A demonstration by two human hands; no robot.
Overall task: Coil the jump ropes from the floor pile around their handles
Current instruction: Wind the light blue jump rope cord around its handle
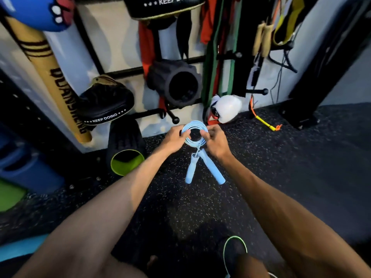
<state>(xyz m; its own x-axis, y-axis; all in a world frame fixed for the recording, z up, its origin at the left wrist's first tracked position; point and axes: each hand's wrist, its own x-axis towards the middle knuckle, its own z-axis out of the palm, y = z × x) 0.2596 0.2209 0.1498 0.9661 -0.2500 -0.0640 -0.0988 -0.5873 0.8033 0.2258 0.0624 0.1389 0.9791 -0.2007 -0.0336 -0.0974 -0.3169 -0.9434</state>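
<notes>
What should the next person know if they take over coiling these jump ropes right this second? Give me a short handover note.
Left hand: fingers pinch the left side of the blue rope coil.
Right hand: fingers pinch the coil's right side.
Both blue handles hang below the coil, splayed apart.
Done: the blue rope is gathered into round loops.
Left: the loops are not yet wound around the handles. A green cord shows near the bottom edge, probably another rope to coil.
</notes>
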